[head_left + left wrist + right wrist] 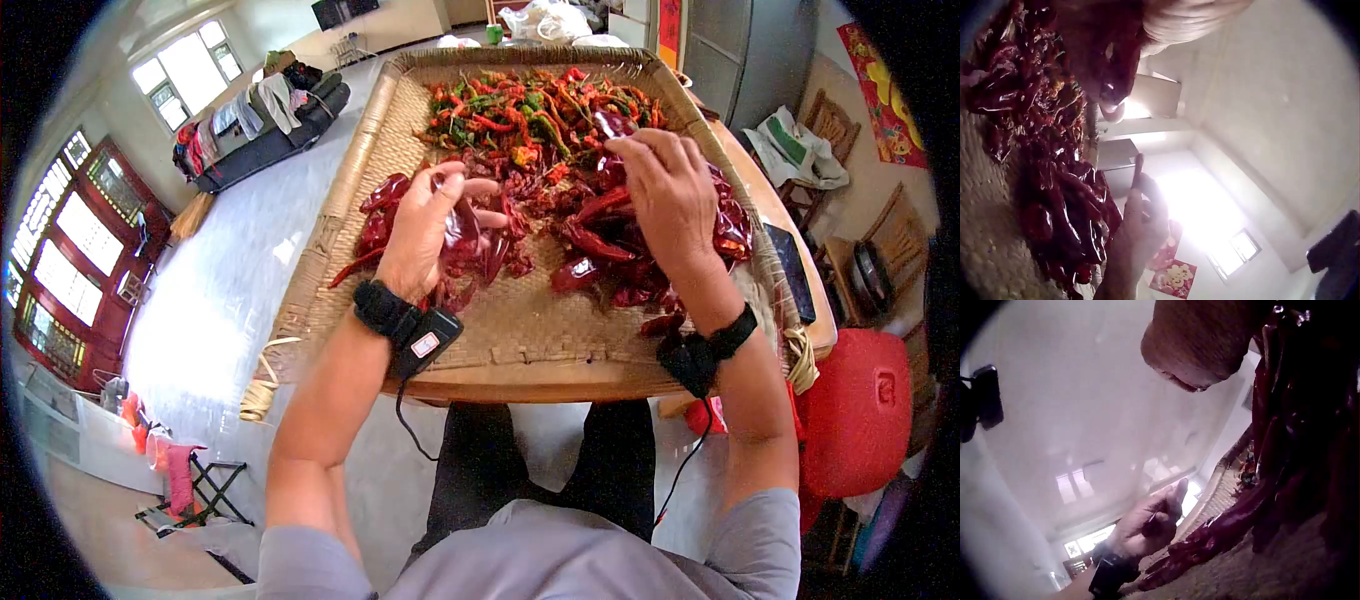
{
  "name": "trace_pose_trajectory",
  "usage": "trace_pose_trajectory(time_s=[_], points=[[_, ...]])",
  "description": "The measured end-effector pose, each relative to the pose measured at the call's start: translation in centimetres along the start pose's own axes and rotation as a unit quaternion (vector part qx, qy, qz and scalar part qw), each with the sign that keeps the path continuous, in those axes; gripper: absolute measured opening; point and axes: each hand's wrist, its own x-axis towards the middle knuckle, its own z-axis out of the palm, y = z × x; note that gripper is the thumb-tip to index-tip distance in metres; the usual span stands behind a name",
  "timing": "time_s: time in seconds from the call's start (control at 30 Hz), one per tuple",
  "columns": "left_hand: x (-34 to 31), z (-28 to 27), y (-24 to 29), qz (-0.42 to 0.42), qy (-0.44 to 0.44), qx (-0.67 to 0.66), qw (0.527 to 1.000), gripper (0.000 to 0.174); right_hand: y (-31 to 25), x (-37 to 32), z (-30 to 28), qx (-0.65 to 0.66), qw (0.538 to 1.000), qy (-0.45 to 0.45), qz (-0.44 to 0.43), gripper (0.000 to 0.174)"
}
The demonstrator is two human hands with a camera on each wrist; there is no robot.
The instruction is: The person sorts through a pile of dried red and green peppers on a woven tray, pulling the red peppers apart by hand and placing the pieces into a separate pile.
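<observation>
Across the frame's middle, a woven tray (560, 335) bears heaped dark-red chillies (603, 240); centre-left, the left hand (425, 228) grips some; right of centre, the right hand (670, 200) pinches a single chilli (613, 124). Hand-picking seems under way; next likely calls for loosening that pinch.

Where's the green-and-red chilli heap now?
In the head view, the chilli heap lies at the far end of the tray, centre to right, just beyond the dark-red peppers and the right hand.
</observation>
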Motion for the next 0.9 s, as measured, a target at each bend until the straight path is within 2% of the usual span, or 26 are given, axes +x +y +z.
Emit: trace_pose_trajectory(time_s=[0.1,0.17,0.23,0.27,0.3,0.37,0.4,0.5,0.53,0.63,0.67,0.77,0.8,0.83,0.9], points=[[0.4,-1.0,-0.5,0.017,0.026,0.096,0.995,0.035,1.3,-0.9,0.6,-0.088,0.992,-0.085,0.042,0.017],[0.7,-1.1,-1.0,-0.012,0.053,0.081,0.995,0.033,1.8,-1.5,1.0,-0.129,0.983,-0.121,0.043,0.017],[0.7,-0.8,-0.5,-0.051,0.048,0.074,0.995,0.029,1.5,-0.8,0.4,-0.064,0.995,-0.07,0.023,0.017],[1.0,-1.5,-0.9,-0.034,-0.009,0.048,0.998,0.029,0.9,-0.3,0.1,-0.031,0.998,-0.047,0.013,0.018],[0.9,-1.2,-0.8,-0.056,-0.046,0.045,0.996,0.032,0.5,-0.1,-0.1,0.003,1.0,-0.024,0.004,0.018],[0.7,-0.3,-0.4,-0.101,-0.121,0.04,0.987,0.037,-0.1,0.0,-0.2,0.12,0.991,-0.062,-0.022,0.026],[0.9,-0.8,0.1,-0.122,-0.213,0.048,0.968,0.044,-0.9,0.1,-0.3,0.168,0.982,-0.077,-0.031,0.028],[0.2,0.8,-0.9,-0.078,-0.207,0.113,0.969,0.048,-2.7,0.0,-0.5,0.268,0.953,-0.122,-0.072,0.038],[0.2,1.0,-0.7,-0.086,-0.229,0.119,0.962,0.052,-3.0,-0.1,-0.8,0.279,0.944,-0.158,-0.082,0.039],[0.3,1.0,-1.3,-0.082,-0.254,0.094,0.959,0.05,-2.9,-0.7,0.2,0.292,0.93,-0.164,-0.149,0.038],[0.2,0.7,-0.9,-0.115,-0.258,0.092,0.955,0.047,-2.6,-1.2,0.8,0.283,0.931,-0.169,-0.158,0.036],[0.4,0.9,-0.9,-0.122,-0.171,0.033,0.977,0.044,-2.5,-1.1,0.2,0.251,0.949,-0.159,-0.1,0.032],[0.8,0.1,-1.1,-0.088,-0.145,0.126,0.977,0.038,-2.3,-0.9,0.5,0.239,0.961,-0.092,-0.105,0.029],[1.1,-0.4,-1.5,-0.042,-0.117,0.253,0.96,0.037,-2.0,-0.5,0.0,0.196,0.973,-0.072,-0.097,0.028],[1.4,-1.2,-2.3,0.052,-0.053,0.488,0.87,0.036,-1.3,-0.2,0.2,0.081,0.995,0.003,-0.066,0.028]])
